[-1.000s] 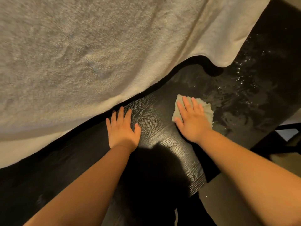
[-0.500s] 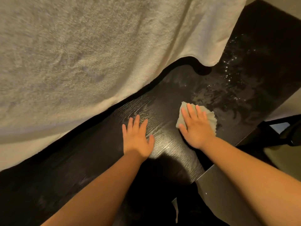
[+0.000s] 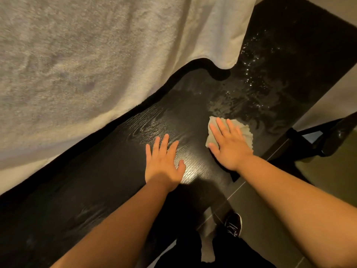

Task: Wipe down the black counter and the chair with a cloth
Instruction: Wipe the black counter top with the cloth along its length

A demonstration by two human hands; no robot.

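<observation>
Here the right hand (image 3: 229, 147) lies flat with straight fingers on the small pale cloth (image 3: 242, 129), pressing it onto the wet black counter (image 3: 116, 171); the cloth shows beyond the fingertips. Just beside it, the left hand (image 3: 164, 165) rests open-palmed on bare counter, below a hanging white towel (image 3: 96, 55).

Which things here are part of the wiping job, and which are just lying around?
Job: small grey-green cloth under the right hand; black wood-grain counter; left hand flat on it; dark chair frame at right, apparently.
Just around: large cream fluffy towel along the counter's far edge; black shoe on grey floor tiles.
</observation>
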